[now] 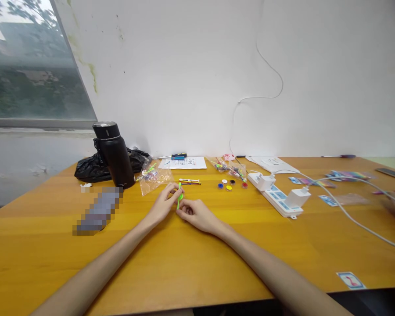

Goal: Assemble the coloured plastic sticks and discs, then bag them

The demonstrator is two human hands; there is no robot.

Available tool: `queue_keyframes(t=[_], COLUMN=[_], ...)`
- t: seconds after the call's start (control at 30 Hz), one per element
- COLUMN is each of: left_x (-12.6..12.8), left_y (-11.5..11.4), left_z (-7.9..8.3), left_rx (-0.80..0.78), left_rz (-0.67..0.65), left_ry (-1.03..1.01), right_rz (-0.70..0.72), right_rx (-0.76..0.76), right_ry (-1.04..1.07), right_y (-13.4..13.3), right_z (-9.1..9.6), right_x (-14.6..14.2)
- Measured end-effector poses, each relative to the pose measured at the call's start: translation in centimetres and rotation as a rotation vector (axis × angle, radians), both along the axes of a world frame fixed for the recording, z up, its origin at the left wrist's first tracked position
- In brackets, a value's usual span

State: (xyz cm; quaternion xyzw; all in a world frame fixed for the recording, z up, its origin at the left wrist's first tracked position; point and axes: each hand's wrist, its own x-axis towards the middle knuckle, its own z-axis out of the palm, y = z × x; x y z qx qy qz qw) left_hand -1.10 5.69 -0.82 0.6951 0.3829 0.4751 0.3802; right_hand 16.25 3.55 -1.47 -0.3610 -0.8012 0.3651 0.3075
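Both my hands meet at the middle of the wooden table (191, 263). My left hand (164, 202) and my right hand (197, 214) are closed in pinches on a small bright green plastic piece (179, 197) held upright between them. Just beyond lie a few thin coloured sticks (189, 181). To the right of these sit several small round coloured discs (232, 184). A clear plastic bag of small coloured parts (153, 176) lies beyond my left hand.
A black flask (114, 153) stands at the back left before a black bag (92, 169). A white power strip (276, 195) with a plugged charger and cable runs to the right. Papers (184, 163), cards (350, 280) and a second clear bag (230, 167) lie around.
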Motion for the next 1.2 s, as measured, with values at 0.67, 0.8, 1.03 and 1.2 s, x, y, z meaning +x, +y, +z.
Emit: queue_keyframes(t=[0.67,0.8,1.03,1.2], left_x=[-7.0,-6.7,-4.8,-2.1], left_y=[2.2,1.4,0.7,-0.7], left_z=[0.3,0.7,1.7,0.8], left_rx=[0.074,0.09,0.321,0.247], left_rz=[0.438,0.476,0.373,0.014], left_ry=[1.062,1.034,0.805,0.684], right_rz=[0.029,-0.04,-0.483,-0.703], right_rx=[0.079,0.157,0.48,0.604], right_ry=[-0.084,-0.156,-0.313,-0.596], right_y=[-0.1,0.3,3.4,5.1], right_z=[-0.3,-0.2,0.8,0.4], right_x=[0.3,0.9,4.6,7.6])
